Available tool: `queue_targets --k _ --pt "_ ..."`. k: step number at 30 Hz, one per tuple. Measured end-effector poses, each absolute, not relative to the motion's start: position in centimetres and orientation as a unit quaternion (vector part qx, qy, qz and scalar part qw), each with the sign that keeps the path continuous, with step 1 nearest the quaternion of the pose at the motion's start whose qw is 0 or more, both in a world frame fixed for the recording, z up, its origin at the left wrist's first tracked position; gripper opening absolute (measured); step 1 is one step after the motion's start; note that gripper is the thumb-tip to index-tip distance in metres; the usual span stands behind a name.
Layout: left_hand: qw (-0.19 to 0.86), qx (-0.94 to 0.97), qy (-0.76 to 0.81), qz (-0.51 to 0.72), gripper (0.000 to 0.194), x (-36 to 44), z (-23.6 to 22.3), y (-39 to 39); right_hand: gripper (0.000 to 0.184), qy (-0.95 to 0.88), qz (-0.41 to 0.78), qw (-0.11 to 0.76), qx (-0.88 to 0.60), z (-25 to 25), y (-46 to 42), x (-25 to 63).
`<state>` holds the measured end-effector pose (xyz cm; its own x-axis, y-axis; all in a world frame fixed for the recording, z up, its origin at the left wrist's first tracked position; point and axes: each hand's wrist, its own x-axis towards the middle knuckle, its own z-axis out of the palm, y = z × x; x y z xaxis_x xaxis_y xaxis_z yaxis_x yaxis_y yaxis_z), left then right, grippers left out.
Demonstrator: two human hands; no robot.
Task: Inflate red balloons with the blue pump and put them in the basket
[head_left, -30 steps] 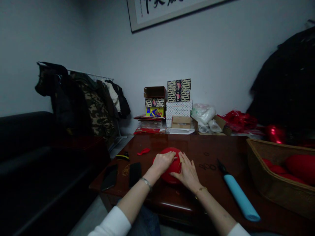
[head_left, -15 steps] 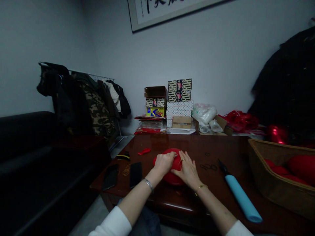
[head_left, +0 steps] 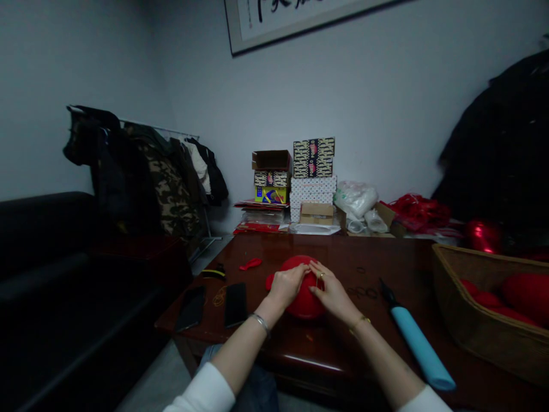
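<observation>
Left hand (head_left: pixel 288 284) and right hand (head_left: pixel 331 292) both grip the red balloon (head_left: pixel 302 298); the blue pump (head_left: pixel 418 346) lies right of the balloon.

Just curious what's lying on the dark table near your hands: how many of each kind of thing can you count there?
Inflated red balloon, held by both hands: 1
Uninflated red balloon: 1
Blue hand pump: 1
Dark phones: 2
Wicker basket: 1
Total: 6
</observation>
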<state>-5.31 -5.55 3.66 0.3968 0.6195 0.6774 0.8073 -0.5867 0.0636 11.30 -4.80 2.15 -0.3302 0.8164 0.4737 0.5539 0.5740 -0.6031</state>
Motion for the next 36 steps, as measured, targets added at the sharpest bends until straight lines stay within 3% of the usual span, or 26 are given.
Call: queue_targets --k 4,11,23,30,36 --pt "0.068 -0.771 -0.509 -0.376 0.021 -3.9 3.1 -6.2 0.056 -0.759 0.158 0.417 -0.474 0.9 -5.3 9.6" --pt "-0.023 -0.749 -0.485 -0.451 0.017 -4.0 3.2 -6.4 0.037 -0.696 0.124 0.454 -0.543 1.3 -4.8 7.9" --pt "-0.102 -0.673 -0.427 -0.596 0.02 -4.1 1.4 -7.0 0.022 -0.729 0.102 0.428 -0.524 1.9 -5.6 8.0" --pt "-0.175 -0.731 -0.406 -0.519 0.023 -5.4 2.5 -6.6 0.022 -0.774 0.078 0.398 -0.486 2.5 -6.2 8.8" --pt "-0.053 -0.848 -0.365 -0.379 0.032 -6.7 5.6 -7.5 0.023 -0.789 0.081 0.374 -0.481 2.3 -6.0 9.1"
